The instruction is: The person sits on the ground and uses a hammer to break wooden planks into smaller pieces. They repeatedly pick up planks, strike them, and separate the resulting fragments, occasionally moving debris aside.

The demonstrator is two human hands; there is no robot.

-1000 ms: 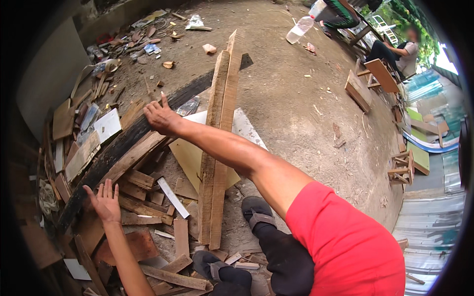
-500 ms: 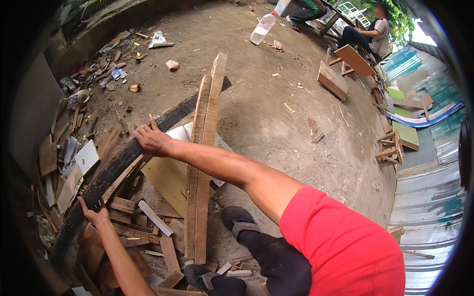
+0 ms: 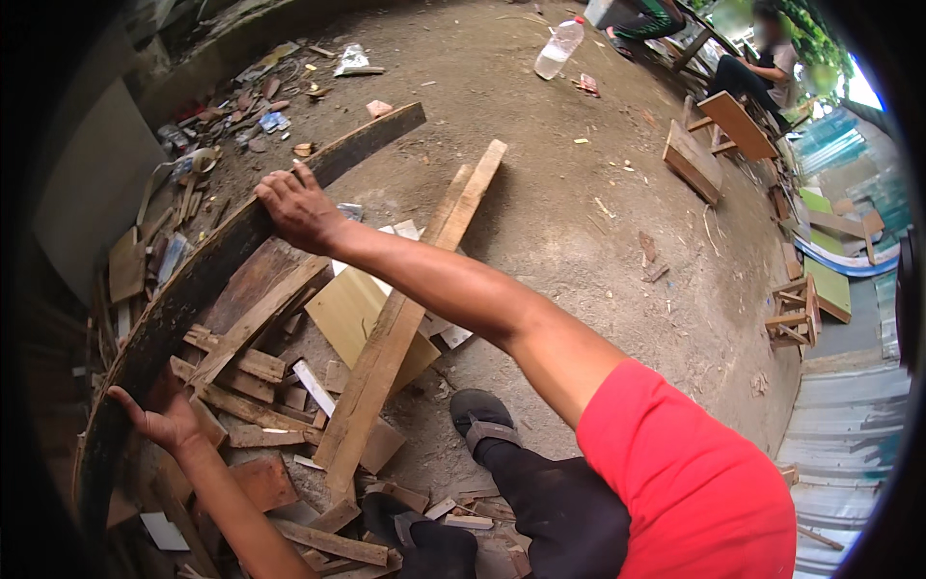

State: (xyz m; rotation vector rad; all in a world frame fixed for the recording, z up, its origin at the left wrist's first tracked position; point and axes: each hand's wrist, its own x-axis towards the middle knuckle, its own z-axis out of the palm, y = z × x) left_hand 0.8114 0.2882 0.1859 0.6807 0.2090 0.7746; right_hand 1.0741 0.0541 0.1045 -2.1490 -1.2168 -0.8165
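A long dark weathered plank (image 3: 198, 280) runs from the lower left up to the top middle over a heap of wood scraps. My right hand (image 3: 294, 205) grips its upper edge about midway along, arm stretched out. My left hand (image 3: 159, 417) holds the same plank near its lower end, fingers wrapped on the edge. Two pale long boards (image 3: 405, 318) lie side by side just right of the plank, beside a yellowish flat panel (image 3: 352, 314).
Short wood offcuts (image 3: 241, 386) are piled under and around the plank. My feet in dark sandals (image 3: 482, 425) stand on bare dirt. A plastic bottle (image 3: 559, 48) lies far off. Small wooden stools (image 3: 719, 135) and a seated person (image 3: 762, 58) are at the upper right.
Both hands have taken hold of the dark plank and its far end has swung up and rightward. The view has tilted, so the pale boards now lean to the right.
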